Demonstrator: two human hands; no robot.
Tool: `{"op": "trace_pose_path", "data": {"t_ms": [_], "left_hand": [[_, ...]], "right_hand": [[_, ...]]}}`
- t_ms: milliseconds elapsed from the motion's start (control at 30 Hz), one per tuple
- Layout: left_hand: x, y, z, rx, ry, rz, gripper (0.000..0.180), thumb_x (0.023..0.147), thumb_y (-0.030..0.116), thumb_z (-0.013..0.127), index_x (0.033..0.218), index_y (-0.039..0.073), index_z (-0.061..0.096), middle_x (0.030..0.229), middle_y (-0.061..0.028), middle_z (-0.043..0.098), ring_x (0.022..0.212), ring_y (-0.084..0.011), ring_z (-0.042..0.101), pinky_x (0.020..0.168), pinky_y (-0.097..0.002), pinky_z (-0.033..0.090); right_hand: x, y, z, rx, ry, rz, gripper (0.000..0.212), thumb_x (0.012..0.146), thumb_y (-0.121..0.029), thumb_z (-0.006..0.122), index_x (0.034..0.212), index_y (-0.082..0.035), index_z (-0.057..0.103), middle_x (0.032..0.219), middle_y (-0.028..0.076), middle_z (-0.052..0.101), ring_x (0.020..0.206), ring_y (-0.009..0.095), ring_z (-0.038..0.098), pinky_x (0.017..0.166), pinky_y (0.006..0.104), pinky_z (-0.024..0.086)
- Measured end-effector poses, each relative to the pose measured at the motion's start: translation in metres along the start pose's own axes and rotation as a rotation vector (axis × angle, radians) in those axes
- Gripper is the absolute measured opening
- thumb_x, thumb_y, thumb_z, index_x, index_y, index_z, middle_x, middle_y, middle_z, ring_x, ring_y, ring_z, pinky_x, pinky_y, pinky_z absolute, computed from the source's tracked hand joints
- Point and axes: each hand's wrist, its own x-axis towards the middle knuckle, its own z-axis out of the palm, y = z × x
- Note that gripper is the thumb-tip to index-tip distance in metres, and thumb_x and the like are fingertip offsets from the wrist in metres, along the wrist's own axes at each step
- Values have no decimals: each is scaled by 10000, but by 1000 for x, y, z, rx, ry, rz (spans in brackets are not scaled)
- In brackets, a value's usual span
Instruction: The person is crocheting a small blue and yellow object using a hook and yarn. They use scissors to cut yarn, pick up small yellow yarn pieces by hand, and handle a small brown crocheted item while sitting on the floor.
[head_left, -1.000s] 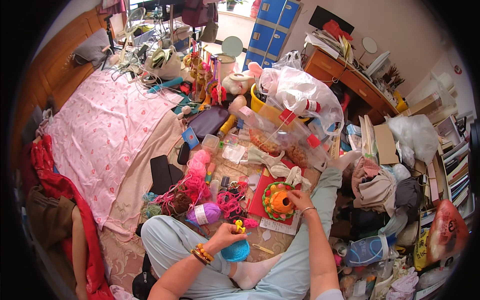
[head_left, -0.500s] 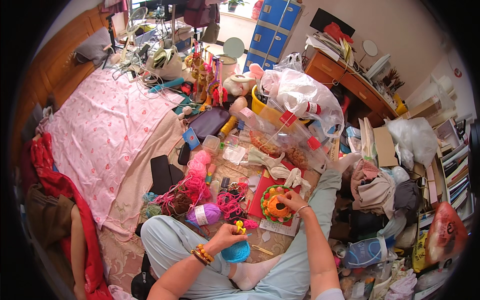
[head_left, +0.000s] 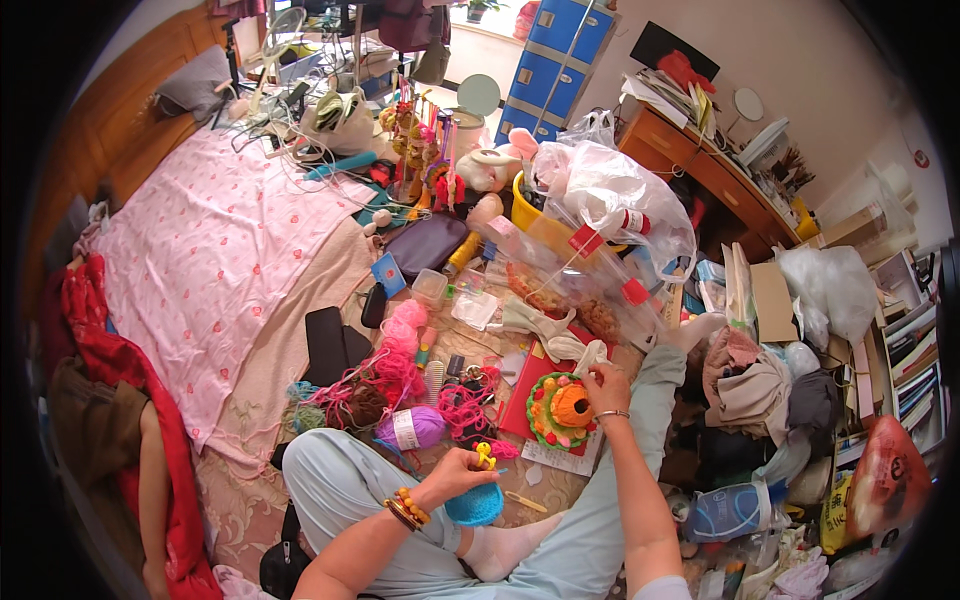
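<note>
My left hand (head_left: 455, 480) pinches a small yellow toy duck (head_left: 484, 452) between thumb and fingers. A round blue crocheted piece (head_left: 475, 506) hangs just below that hand, over my crossed leg. My right hand (head_left: 609, 389) has its fingers closed at the upper right edge of a crocheted flower-like piece (head_left: 552, 420), which has a green rim, yellow and red parts and a raised orange middle with a dark opening. Under this piece lie a red folder (head_left: 518, 408) and a printed paper sheet (head_left: 575, 457). Between my legs rests a thin pale crochet hook (head_left: 525, 501).
A purple yarn ball (head_left: 412, 428) and loose pink yarn (head_left: 392, 378) lie left of the folder. White gloves (head_left: 540, 325) sit beyond it. Farther off are a yellow bucket (head_left: 521, 212) and plastic bags (head_left: 610, 190). Clothes (head_left: 750, 375) pile up at the right.
My right hand has moved from the orange middle of the flower-like piece to its upper right edge. The piece has tilted, its orange middle now facing right. My left hand stays nearly still.
</note>
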Motion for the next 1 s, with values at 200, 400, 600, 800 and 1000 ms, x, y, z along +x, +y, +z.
{"op": "trace_pose_path", "data": {"t_ms": [200,400,600,800,1000], "left_hand": [[0,-1,-1,28,28,38,189,778,168,688,811,-12,639,688,44,563,634,-16,470,546,-188,388],[-5,10,0,10,79,58,169,772,162,676,780,-2,636,658,49,554,603,-16,449,518,-202,379],[-8,25,-1,-133,64,16,185,802,192,662,827,9,649,701,64,564,615,-2,452,522,-177,368],[-10,26,-3,-178,-3,-8,175,835,170,620,896,8,649,811,-4,637,672,-36,542,600,-188,445],[-16,38,-4,-405,-24,-111,171,850,168,599,905,9,628,787,-13,627,678,-71,581,602,-207,479]], "right_hand": [[22,-36,14,-375,-16,-188,195,705,-287,676,773,-105,691,815,103,631,811,269,580,726,395,466],[39,-35,33,-575,-148,-118,261,686,-263,707,829,-47,675,929,141,614,942,290,539,798,388,438],[53,-32,23,-485,-374,-236,134,718,-175,639,813,-82,654,817,111,627,828,267,592,734,391,461],[33,-40,26,-533,-223,-293,130,698,-168,665,777,-67,641,807,102,634,810,269,600,710,386,464],[47,-48,19,-551,-289,-303,134,707,-186,604,713,-54,627,803,140,622,808,289,597,717,401,466]]}}
